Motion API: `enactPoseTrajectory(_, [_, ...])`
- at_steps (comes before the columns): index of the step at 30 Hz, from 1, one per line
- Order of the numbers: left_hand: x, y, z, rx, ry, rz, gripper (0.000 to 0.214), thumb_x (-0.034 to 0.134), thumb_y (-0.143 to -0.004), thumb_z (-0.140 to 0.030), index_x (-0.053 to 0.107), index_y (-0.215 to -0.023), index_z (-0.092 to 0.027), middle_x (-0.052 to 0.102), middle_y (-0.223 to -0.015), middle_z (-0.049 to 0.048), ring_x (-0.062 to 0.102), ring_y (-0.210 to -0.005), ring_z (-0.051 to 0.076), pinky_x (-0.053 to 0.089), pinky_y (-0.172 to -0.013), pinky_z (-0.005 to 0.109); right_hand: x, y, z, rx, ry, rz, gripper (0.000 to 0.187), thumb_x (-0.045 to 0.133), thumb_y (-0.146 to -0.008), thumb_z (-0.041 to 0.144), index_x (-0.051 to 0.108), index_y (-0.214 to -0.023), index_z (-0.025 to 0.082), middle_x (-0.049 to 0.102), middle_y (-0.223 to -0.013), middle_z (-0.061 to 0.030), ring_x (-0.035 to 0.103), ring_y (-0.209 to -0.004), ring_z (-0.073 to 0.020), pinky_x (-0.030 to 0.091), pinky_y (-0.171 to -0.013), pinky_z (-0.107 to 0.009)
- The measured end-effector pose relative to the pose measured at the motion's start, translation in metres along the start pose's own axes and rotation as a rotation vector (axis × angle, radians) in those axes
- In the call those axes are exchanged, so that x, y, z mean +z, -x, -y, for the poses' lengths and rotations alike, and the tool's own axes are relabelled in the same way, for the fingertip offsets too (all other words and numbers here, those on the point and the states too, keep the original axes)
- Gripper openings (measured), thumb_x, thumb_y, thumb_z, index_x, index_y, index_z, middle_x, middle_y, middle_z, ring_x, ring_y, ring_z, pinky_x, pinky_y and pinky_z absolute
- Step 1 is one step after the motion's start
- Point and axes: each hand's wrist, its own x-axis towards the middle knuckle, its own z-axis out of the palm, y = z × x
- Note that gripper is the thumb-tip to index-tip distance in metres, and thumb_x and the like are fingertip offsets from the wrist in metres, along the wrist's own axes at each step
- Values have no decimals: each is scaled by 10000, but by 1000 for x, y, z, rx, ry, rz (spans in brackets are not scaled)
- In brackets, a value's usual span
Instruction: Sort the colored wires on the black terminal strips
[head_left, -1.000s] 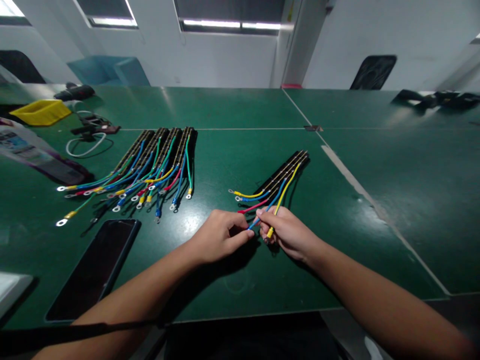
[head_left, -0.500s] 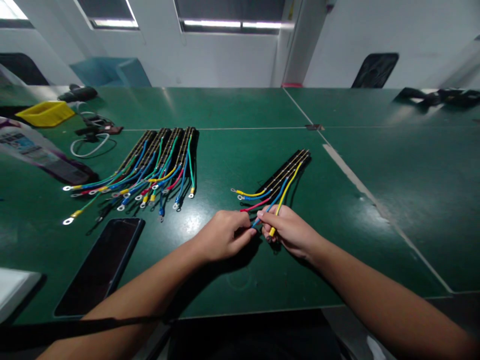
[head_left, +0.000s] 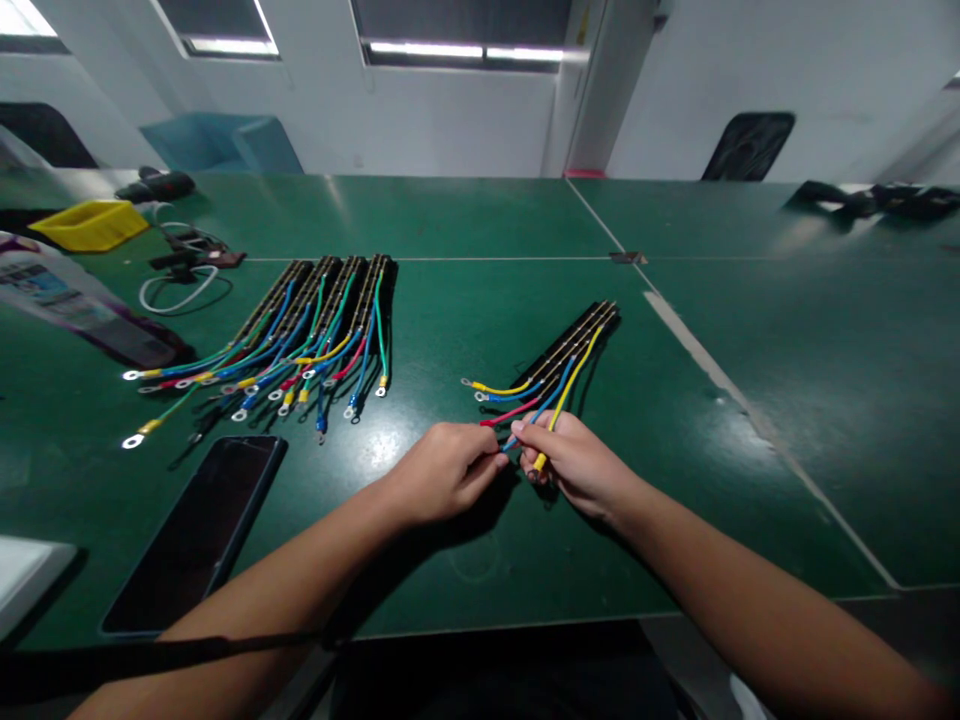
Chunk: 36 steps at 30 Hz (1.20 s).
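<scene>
At the near edge of the green table point(head_left: 465, 330), close in front of me, the two hands meet. My left hand point(head_left: 442, 470) has thumb and forefinger pinched shut on the end of the blue wire point(head_left: 550, 400). My right hand point(head_left: 576, 465) is curled closed around the yellow wire point(head_left: 574, 373), whose yellow sleeve shows under the fingers. From both grips the wires run away, up and to the right, to the black terminal strip point(head_left: 581, 330), whose long axis follows the same diagonal. The right hand is nearer to it. The wires look thin, smooth and flexible. A red wire point(head_left: 508, 412) lies free beside them.
</scene>
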Motion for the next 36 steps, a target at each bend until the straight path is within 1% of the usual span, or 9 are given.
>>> enactPoseTrajectory(3, [0, 0, 0, -29, 34, -27, 208, 511, -869, -277, 548, -709, -148, 511, -588, -24, 408, -514, 86, 242, -521, 217, 1, 1, 1, 9, -14, 5, 276, 621, -784, 361, 512, -637, 156, 500, -459, 40, 459, -388, -68, 331, -379, -180])
enactPoseTrajectory(6, [-2, 0, 1, -74, 91, -55, 166, 558, -841, -285, 572, -750, -147, 542, -609, -27, 433, -521, 80, 263, -531, 206, 2, 2, 2, 14, -18, -13, 268, 627, -779, 361, 506, -653, 158, 509, -465, 39, 469, -390, -72, 326, -374, -179])
enactPoseTrajectory(9, [-3, 1, 0, -94, 113, -58, 179, 550, -850, -300, 572, -760, -146, 537, -601, -29, 436, -520, 80, 266, -531, 204, 2, 3, 3, 18, -19, -28, 246, 635, -775, 355, 506, -695, 161, 513, -469, 45, 467, -389, -73, 332, -378, -180])
enactPoseTrajectory(14, [-2, 0, 0, -36, 72, -20, 255, 447, -909, -294, 540, -723, -148, 501, -579, -25, 406, -516, 86, 247, -526, 216, 1, 2, 0, 1, -22, -16, 252, 636, -774, 354, 492, -688, 166, 513, -474, 44, 473, -402, -79, 342, -390, -188])
enactPoseTrajectory(19, [-1, -2, 2, -36, 142, -26, 198, 508, -865, -307, 535, -744, -152, 532, -612, -25, 442, -536, 85, 282, -531, 203, 0, 2, -1, -3, 4, -12, 275, 631, -777, 366, 497, -652, 161, 514, -470, 34, 464, -399, -76, 348, -398, -194])
enactPoseTrajectory(22, [0, -2, 3, -35, 187, -21, 206, 533, -851, -328, 533, -745, -151, 537, -614, -27, 460, -538, 84, 296, -526, 195, -1, 2, 0, -7, 1, -5, 294, 632, -777, 374, 505, -622, 158, 510, -468, 29, 454, -399, -73, 344, -397, -194])
enactPoseTrajectory(30, [-4, -4, 4, 44, 140, -26, 251, 437, -913, -305, 553, -760, -143, 526, -603, -23, 440, -532, 82, 290, -537, 202, -1, 3, 1, 7, -20, 7, 304, 659, -752, 393, 495, -633, 166, 500, -459, 36, 453, -400, -78, 341, -405, -199])
enactPoseTrajectory(32, [-3, -4, 5, 50, 144, -29, 251, 453, -905, -313, 553, -752, -142, 518, -589, -27, 434, -523, 80, 286, -532, 200, -1, 3, 1, 12, -20, 12, 302, 660, -750, 390, 493, -637, 166, 494, -457, 39, 443, -394, -74, 331, -398, -194])
enactPoseTrajectory(36, [0, -4, 8, 37, 211, -34, 242, 552, -846, -345, 536, -720, -140, 500, -562, -42, 431, -502, 67, 289, -510, 183, -1, 2, 0, 2, -19, 14, 296, 649, -759, 377, 493, -628, 162, 492, -458, 40, 433, -388, -67, 326, -393, -188])
